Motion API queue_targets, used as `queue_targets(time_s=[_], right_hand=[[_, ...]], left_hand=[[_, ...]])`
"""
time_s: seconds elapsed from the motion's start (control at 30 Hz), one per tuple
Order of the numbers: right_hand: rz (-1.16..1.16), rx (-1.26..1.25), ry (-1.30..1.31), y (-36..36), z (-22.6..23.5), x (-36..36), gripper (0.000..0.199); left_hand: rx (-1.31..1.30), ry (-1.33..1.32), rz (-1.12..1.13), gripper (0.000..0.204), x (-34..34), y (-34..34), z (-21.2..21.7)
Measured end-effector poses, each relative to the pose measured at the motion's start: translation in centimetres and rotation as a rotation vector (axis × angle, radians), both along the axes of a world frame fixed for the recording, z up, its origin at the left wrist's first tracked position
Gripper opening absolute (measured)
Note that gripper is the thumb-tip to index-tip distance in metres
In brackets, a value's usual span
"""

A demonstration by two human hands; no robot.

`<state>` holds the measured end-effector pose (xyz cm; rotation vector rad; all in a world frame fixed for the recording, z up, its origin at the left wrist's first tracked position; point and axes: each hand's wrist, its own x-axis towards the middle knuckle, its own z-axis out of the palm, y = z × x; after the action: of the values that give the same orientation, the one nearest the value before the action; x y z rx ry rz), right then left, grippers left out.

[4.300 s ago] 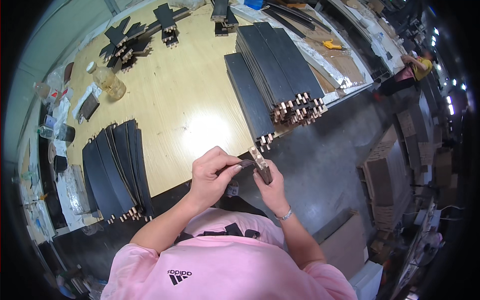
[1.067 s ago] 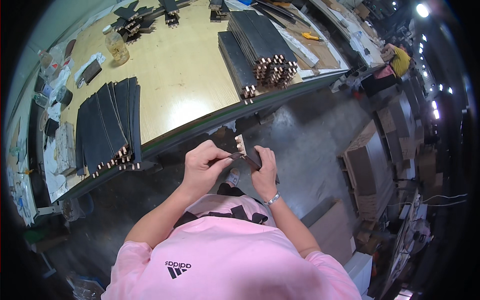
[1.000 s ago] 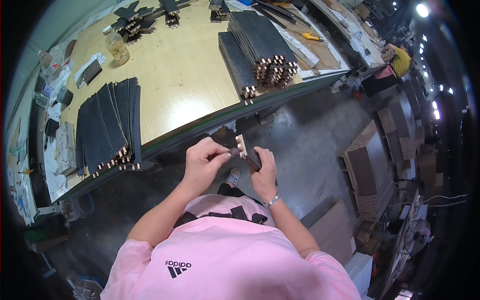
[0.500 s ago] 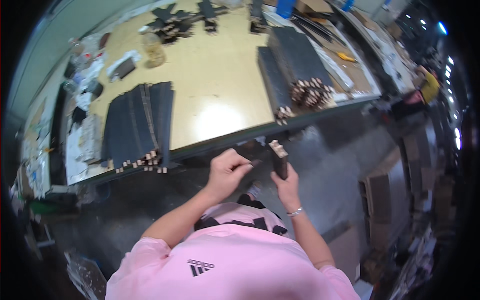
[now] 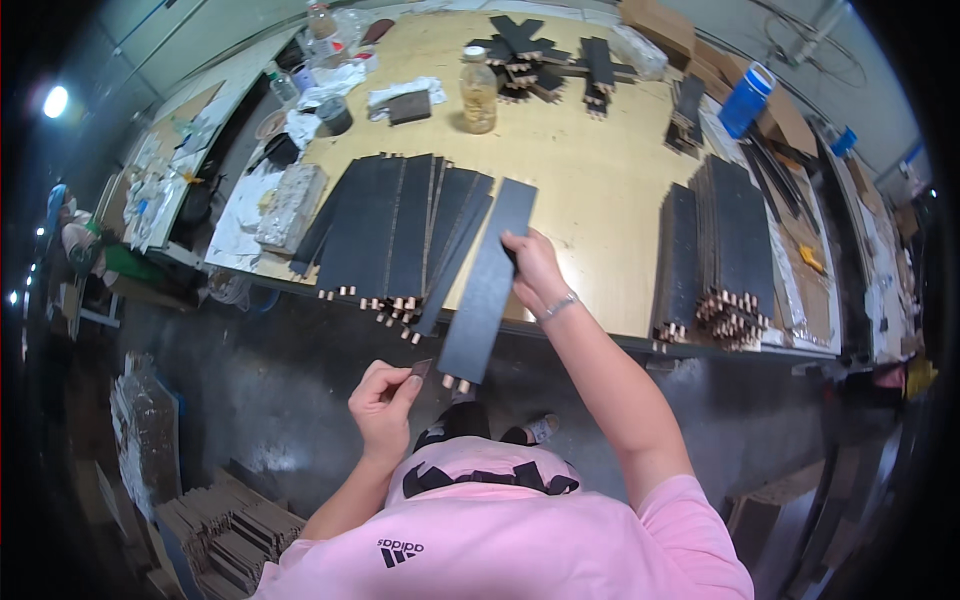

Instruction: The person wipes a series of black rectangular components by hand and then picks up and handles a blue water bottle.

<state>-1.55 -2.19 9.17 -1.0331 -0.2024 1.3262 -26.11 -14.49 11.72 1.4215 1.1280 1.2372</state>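
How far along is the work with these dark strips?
Done: a fanned row of dark strips lies on the table. In hand: the right hand lays another strip beside it; the left hand pinches a small dark piece. Left: the stack on the right.

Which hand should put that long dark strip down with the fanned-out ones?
Probably the right hand: it already grips the dark strip beside the fanned row. The left hand pinches a small piece below the table edge.

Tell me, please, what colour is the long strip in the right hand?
Dark grey strip, copper-coloured end pins; head view.
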Motion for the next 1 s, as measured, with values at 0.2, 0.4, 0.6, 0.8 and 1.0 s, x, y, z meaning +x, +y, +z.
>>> queue_targets(time_s=[0.2, 0.4, 0.6, 0.8, 1.0], right_hand=[[0.143, 0.008, -0.215, 11.4, -0.3, -5.9, 0.022], [0.091, -0.087, -0.989, 10.1, -3.6, -1.8, 0.032], [-0.127, -0.417, -1.638, -2.2, -5.2, 6.5, 0.034], [-0.286, -0.713, -2.019, -12.2, -4.9, 10.9, 0.044], [-0.479, -0.824, -1.985, -13.7, -1.8, 11.4, 0.054]], left_hand=[[0.005, -0.099, 0.053, 0.006, -1.9, 3.2, 0.9], [-0.015, -0.134, -0.146, 0.007, 0.0, 8.7, 0.4], [-0.117, -0.079, -0.435, 0.007, 3.6, 12.2, -0.3], [-0.072, -0.032, -0.660, 0.004, 9.1, 12.6, -1.8], [-0.166, -0.065, -0.717, 0.004, 14.8, 10.1, -1.9]])
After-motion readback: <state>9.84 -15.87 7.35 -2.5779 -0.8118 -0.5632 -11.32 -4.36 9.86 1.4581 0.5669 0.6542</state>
